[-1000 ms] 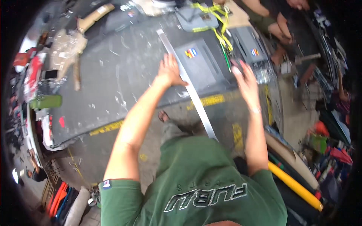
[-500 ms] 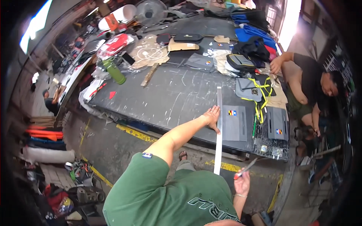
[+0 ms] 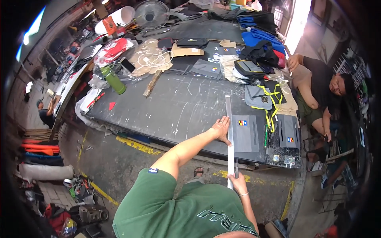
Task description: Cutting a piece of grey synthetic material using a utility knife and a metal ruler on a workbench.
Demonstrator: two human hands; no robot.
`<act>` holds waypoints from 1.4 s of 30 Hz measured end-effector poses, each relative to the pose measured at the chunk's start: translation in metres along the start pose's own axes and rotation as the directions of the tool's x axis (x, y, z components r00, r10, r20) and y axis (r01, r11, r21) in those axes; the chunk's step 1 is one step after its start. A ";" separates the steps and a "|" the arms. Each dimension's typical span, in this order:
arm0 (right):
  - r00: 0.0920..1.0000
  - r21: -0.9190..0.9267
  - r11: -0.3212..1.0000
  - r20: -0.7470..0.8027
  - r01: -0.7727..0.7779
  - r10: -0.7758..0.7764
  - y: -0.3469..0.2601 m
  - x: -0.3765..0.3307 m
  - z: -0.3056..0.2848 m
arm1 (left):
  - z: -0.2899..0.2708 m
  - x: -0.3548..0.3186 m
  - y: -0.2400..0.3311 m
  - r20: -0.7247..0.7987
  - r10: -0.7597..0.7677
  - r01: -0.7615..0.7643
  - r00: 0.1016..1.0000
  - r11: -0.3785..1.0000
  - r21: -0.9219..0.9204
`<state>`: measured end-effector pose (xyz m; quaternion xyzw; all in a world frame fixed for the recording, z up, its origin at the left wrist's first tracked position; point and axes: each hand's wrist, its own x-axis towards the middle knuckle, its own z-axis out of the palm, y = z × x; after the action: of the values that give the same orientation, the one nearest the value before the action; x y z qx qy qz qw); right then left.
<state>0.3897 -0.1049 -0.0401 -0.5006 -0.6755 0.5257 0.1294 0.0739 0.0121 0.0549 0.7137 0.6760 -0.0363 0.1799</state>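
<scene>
A long metal ruler (image 3: 231, 158) lies along the left edge of a grey fabric panel (image 3: 245, 137) and sticks out past the table's front edge toward me. My left hand (image 3: 221, 129) is spread flat at the ruler's left side, fingers touching it, arm stretched out. Close to the ruler's near end, beyond the table edge, my right hand (image 3: 239, 184) is closed on a knife (image 3: 237, 172) held upright. Most of its handle is hidden in the fingers. The panel bears a small coloured patch and a dark slot.
A second grey panel (image 3: 288, 131) lies right, beside a green pencil (image 3: 266, 135). Behind are a grey pouch (image 3: 258, 97) with yellow straps and a backpack (image 3: 249, 70). A green bottle (image 3: 113, 80) lies far left. Another person (image 3: 317, 81) sits at the right end.
My right hand has swung left with the knife, from right of the ruler to beside its near end. The left hand keeps its place on the ruler. The view has shifted slightly.
</scene>
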 end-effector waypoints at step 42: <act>0.710 0.210 0.957 -0.704 0.202 0.005 -0.095 -0.014 0.002 | 0.059 -0.044 -0.006 -0.379 0.023 -0.001 0.925 0.998 0.058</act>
<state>0.3435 -0.1125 0.0436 -0.6018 -0.5239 0.3775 0.4699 0.0756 -0.0479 0.0116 0.7161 0.6924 0.0844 0.0258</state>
